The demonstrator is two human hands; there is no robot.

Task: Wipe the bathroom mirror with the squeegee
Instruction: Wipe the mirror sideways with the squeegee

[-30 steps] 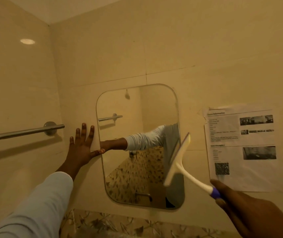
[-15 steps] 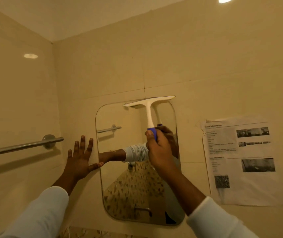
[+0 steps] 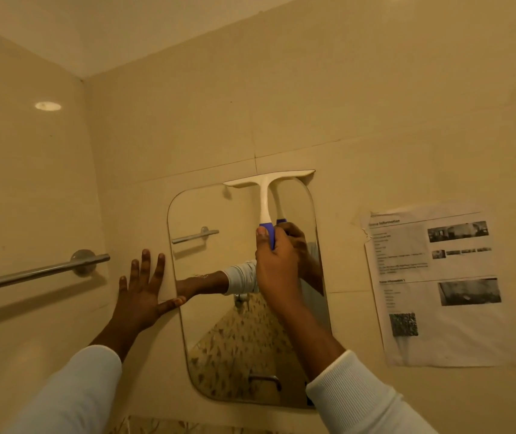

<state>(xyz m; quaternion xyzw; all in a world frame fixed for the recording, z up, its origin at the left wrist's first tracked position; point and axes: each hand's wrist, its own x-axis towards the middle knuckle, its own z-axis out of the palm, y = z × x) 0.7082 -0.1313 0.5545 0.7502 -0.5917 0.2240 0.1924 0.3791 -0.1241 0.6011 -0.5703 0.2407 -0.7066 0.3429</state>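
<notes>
Squeegee blade lies level along the top edge of the mirror, over its right half, with the white stem pointing down. The right hand, arm reaching up from below, curls its fingers round the blue grip. The left hand lies spread flat on the wall just beside the mirror's left edge, thumb tip reaching the glass. Counted: one squeegee, one mirror, one towel bar, one printed sheet.
</notes>
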